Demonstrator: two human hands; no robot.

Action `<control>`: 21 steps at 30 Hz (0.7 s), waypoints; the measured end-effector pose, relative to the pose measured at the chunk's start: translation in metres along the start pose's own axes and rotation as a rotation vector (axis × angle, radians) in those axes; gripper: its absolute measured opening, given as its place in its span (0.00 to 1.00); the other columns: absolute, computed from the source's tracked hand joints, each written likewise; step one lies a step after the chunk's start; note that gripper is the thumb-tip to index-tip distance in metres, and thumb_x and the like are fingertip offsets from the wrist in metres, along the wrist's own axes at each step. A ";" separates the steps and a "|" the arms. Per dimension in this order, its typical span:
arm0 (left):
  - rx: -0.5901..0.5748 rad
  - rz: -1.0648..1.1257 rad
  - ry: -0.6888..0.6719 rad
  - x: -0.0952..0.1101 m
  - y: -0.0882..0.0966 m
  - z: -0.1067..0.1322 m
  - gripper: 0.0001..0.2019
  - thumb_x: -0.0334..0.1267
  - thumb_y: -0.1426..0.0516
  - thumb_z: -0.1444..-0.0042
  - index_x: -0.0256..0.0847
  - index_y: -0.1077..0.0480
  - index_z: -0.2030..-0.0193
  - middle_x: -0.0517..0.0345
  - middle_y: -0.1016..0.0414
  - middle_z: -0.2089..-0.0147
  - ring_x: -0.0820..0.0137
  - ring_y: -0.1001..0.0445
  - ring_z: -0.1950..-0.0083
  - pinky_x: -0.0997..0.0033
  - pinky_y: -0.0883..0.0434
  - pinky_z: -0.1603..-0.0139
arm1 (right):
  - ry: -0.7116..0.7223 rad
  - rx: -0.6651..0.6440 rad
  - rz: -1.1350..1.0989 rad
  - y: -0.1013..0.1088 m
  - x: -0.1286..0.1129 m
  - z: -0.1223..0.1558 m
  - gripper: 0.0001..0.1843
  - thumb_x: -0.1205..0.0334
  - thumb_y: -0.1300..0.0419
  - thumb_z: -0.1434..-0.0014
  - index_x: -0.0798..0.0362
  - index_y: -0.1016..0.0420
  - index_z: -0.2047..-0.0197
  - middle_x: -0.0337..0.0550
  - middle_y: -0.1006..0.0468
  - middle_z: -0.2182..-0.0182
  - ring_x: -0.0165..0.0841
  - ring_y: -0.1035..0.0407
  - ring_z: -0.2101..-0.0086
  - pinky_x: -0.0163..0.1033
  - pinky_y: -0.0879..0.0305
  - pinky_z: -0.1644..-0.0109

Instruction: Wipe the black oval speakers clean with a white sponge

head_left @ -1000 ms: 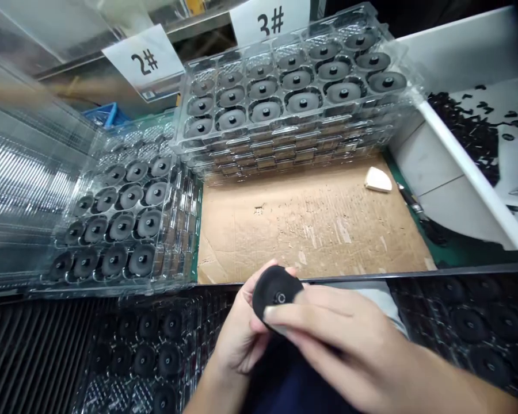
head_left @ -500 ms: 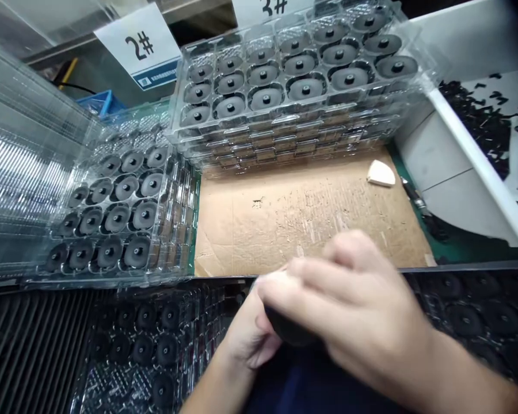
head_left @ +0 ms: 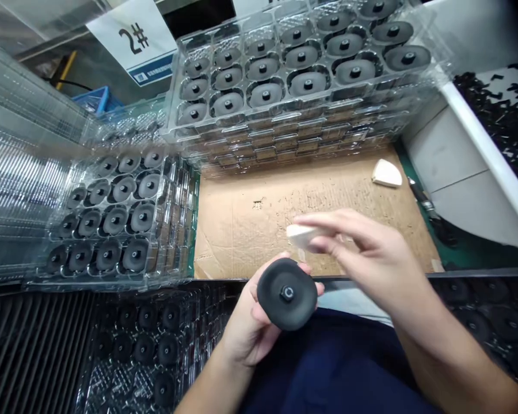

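Note:
My left hand grips a black rounded disc from beneath and behind, its dished face with a small central post turned up toward me. Just above and to the right, my right hand pinches a small white block between thumb and fingers, apart from the disc. The block is slightly blurred; it resembles the second white wedge-shaped block lying on the cardboard at the far right.
Stacked clear trays of similar discs stand at the back, with another stack at left. A white bin with small black parts is at right, beside a dark slim tool. Darker trays sit below the bench edge.
My right hand has lifted off the disc and moved up, bringing the white block into sight. The disc in my left hand, mostly covered before, now shows its face.

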State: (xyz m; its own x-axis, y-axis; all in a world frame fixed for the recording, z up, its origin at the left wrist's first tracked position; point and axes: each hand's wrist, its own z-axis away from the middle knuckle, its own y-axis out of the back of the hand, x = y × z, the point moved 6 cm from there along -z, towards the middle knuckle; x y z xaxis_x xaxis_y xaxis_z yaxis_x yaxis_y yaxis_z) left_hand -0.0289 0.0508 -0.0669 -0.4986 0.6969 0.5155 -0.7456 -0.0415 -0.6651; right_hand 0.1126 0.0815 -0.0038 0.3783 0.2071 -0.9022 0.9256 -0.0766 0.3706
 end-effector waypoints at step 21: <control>0.017 0.158 -0.046 0.000 0.005 -0.012 0.27 0.42 0.32 0.58 0.48 0.30 0.49 0.56 0.24 0.49 0.62 0.23 0.50 0.67 0.26 0.51 | -0.285 0.060 0.259 -0.003 0.060 0.031 0.14 0.60 0.46 0.37 0.50 0.27 0.50 0.44 0.23 0.57 0.33 0.30 0.67 0.37 0.33 0.66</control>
State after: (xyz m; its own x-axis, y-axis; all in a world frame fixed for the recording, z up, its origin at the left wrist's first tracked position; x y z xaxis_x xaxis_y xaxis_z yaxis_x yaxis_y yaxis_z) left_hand -0.0275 0.0597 -0.0769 -0.6294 0.6475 0.4296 -0.6637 -0.1604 -0.7306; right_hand 0.1329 0.0634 -0.0656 0.5790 -0.1052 -0.8085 0.7947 -0.1492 0.5884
